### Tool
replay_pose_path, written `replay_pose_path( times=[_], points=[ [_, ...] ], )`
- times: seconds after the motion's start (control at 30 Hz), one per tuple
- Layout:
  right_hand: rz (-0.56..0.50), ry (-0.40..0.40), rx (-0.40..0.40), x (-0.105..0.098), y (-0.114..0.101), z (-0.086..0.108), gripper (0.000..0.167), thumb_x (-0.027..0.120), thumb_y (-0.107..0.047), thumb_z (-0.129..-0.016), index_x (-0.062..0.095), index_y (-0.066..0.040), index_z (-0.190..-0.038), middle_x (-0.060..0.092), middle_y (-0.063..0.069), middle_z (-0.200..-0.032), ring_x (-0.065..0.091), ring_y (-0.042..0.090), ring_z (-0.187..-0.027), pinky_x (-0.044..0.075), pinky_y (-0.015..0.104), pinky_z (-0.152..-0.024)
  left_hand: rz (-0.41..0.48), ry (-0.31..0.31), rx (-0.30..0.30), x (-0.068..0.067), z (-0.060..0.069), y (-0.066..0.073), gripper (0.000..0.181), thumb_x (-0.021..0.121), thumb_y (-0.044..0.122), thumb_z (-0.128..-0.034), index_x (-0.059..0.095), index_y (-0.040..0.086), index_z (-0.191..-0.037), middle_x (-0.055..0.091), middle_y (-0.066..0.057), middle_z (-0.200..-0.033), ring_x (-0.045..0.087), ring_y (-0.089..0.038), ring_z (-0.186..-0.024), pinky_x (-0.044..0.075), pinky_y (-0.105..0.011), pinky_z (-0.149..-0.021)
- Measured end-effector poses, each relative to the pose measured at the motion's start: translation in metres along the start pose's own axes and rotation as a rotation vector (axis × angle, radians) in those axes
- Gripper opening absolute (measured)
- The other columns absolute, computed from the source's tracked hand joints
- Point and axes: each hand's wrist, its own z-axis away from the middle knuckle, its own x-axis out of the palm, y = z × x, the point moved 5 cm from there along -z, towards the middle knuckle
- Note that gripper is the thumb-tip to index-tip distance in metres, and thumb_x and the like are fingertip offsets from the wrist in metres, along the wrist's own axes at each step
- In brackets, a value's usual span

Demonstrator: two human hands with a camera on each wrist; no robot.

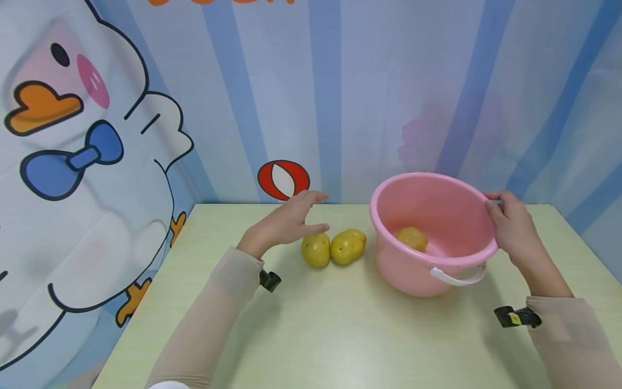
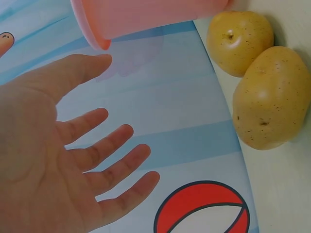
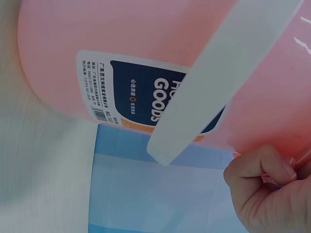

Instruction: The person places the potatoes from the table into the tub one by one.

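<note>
A pink bucket (image 1: 408,270) stands tilted a little on the table, its white handle (image 1: 457,278) hanging at the front. My right hand (image 1: 515,227) grips its right rim, and in the right wrist view the fingers (image 3: 262,170) curl at the edge. One potato (image 1: 412,238) lies inside the bucket. Two more potatoes sit side by side left of it: a left potato (image 1: 316,250) and a right potato (image 1: 347,247). Above them hovers my left hand (image 1: 286,219), fingers spread and holding nothing; the left wrist view shows its palm (image 2: 29,160) bare.
The pale wooden table (image 1: 340,335) ends at a patterned backdrop (image 1: 359,108) with blue stripes. At the left is a large printed cartoon bird (image 1: 97,227). A label (image 3: 136,92) is stuck on the bucket's side.
</note>
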Motion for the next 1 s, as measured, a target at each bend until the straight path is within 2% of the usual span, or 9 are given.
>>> replay_pose_path(
  times=[0.5, 1.0],
  points=[
    [0.002, -0.015, 0.014, 0.001, 0.000, 0.001, 0.053, 0.027, -0.025, -0.110, 0.032, 0.015, -0.144, 0.052, 0.037, -0.115, 0.059, 0.005, -0.070, 0.053, 0.025, -0.056, -0.008, -0.050, -0.019, 0.017, 0.001, -0.012, 0.067, 0.069, 0.036, -0.0941, 0.042, 0.010, -0.149, 0.044, -0.007, -0.148, 0.042, -0.022, -0.132, 0.036, -0.043, -0.110],
    [0.000, -0.012, 0.019, 0.001, 0.001, 0.000, 0.053, 0.027, -0.025, -0.110, 0.032, 0.015, -0.144, 0.053, 0.038, -0.115, 0.059, 0.004, -0.070, 0.053, 0.025, -0.056, 0.005, -0.099, -0.090, 0.034, 0.003, -0.025, 0.069, 0.072, 0.039, -0.0919, 0.042, 0.013, -0.149, 0.041, -0.009, -0.148, 0.040, -0.026, -0.131, 0.038, -0.046, -0.108]
  ],
)
